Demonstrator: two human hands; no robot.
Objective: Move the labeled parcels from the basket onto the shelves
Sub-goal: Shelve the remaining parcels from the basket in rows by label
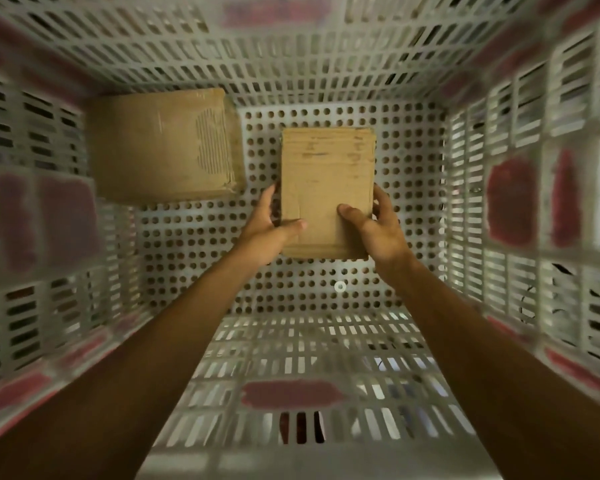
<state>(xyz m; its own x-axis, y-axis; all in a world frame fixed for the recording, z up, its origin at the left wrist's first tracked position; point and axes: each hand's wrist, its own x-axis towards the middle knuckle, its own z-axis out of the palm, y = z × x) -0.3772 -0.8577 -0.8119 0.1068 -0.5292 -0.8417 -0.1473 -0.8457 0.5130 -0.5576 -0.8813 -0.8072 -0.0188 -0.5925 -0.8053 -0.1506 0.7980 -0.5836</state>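
I see left hand (272, 233) and right hand (378, 226) gripping a box (326, 181) mid-frame in basket (326, 64); second box (160, 147) upper left; writing illegible.

The basket (326, 296) is pale, matt plastic, with round holes in its floor and slots in its walls. Both parcels (326, 192) (160, 147) are brown matt cardboard, scuffed and rough.

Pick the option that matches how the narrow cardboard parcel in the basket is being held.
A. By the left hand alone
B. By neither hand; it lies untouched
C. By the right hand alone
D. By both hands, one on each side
D: the left hand and right hand grip opposite sides of the narrow parcel, thumbs on its face, inside the basket.
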